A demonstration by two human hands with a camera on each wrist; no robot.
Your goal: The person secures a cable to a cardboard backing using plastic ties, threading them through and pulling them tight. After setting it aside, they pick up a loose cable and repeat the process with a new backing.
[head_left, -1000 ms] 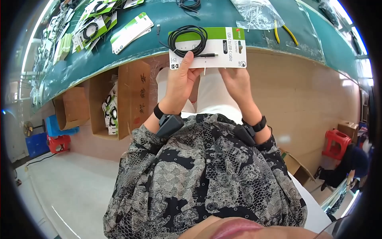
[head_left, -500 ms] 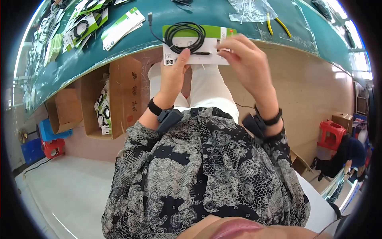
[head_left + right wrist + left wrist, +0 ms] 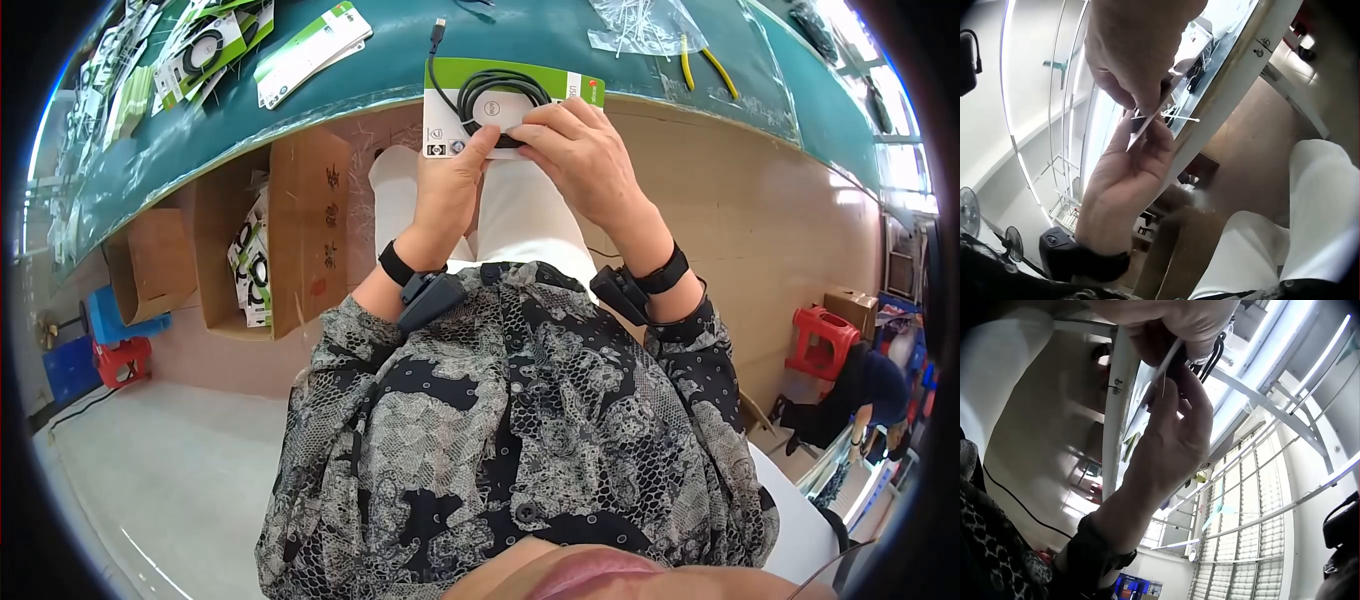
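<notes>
A white and green card [image 3: 440, 112] is held up near the table edge in the head view, with a coiled black cable [image 3: 497, 84] lying on its face. The left hand [image 3: 450, 190] grips the card's lower edge, its thumb pressing on the cable. Over the lower right part of the coil, the right hand [image 3: 592, 165] pinches the cable with thumb and fingers, hiding the cable end there. The other plug [image 3: 438, 36] sticks up past the card's top left. A thin white tie [image 3: 1179, 117] pokes out beside the card in the right wrist view.
On the green table [image 3: 390, 50] lie blank-looking cards [image 3: 312, 55], a pile of carded cables [image 3: 203, 50], a bag of white ties [image 3: 640, 27] and yellow-handled pliers [image 3: 712, 70]. Below stands a cardboard box [image 3: 305, 230] holding packaged cables. A seated person [image 3: 880, 390] is at far right.
The right hand has moved from the card's lower edge, past its right side, and onto the cable coil. The upper plug now points upward, and the coil sits further right on the card.
</notes>
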